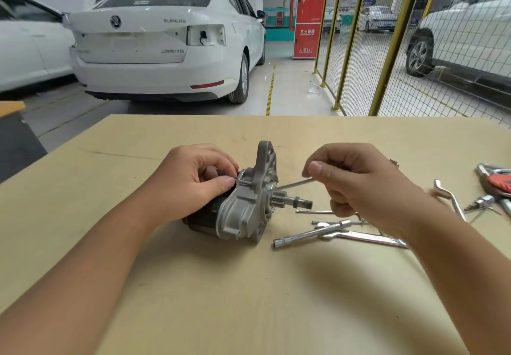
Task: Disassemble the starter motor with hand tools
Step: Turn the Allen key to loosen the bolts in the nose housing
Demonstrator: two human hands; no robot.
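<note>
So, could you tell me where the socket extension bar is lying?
The extension bar lies on the table, right of the starter motor, below the right hand.

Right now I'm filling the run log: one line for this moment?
left hand: steadies starter motor | right hand: pinches long bolt at housing | motor: on table

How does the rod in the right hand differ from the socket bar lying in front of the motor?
The thin rod is pinched by the right hand and held off the table, one end at the starter motor housing; the socket bar lies loose on the table. The thin rod is slim and plain; the socket bar is thicker, with a knurled band and an open end. Both are bright metal.
</note>
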